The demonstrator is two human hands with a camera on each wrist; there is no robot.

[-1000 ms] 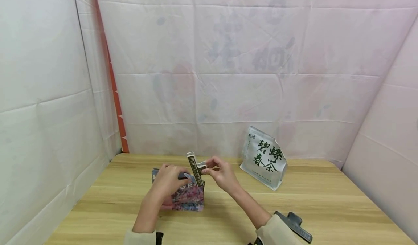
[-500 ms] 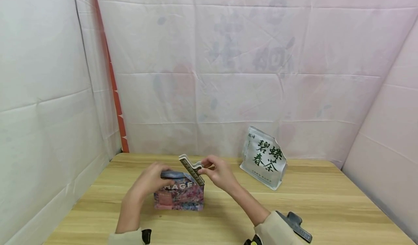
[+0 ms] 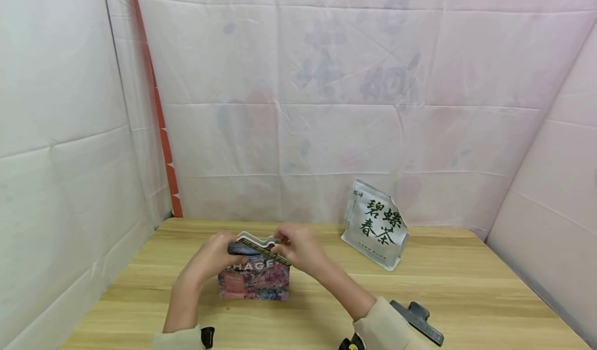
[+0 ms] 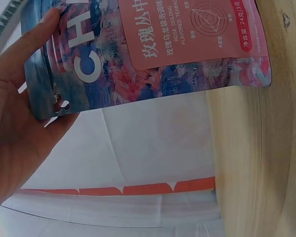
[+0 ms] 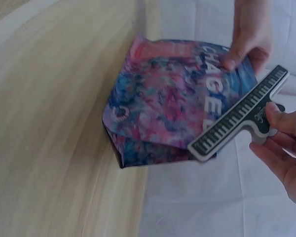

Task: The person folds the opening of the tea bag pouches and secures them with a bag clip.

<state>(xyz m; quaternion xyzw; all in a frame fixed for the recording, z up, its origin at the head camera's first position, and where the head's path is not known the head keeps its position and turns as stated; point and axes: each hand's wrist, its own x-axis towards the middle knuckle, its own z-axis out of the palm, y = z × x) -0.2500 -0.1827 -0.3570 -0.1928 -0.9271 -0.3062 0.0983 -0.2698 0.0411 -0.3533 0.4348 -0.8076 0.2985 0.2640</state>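
Note:
A pink and blue floral tea pouch (image 3: 268, 283) stands upright on the wooden table. My left hand (image 3: 208, 261) pinches its top left edge between thumb and fingers; in the left wrist view the thumb lies on the printed front. My right hand (image 3: 304, 252) holds a sealing clip (image 5: 241, 112) by its handle tabs, thumb on the near side. This clip is long, dark with a pale rim and piano-key pattern. It slants across the pouch's top right corner, its lower end overlapping the pouch (image 5: 163, 98) in the right wrist view.
A silver tea bag (image 3: 377, 228) with green characters stands at the back right. Another dark clip (image 3: 417, 321) lies near the front right, beside the right sleeve (image 3: 387, 326). White cloth walls (image 3: 326, 132) enclose the table (image 3: 466, 282).
The clip has turned from steep to a shallower slant and come down over the pouch top. My left hand has shifted left along the pouch, uncovering its lettering.

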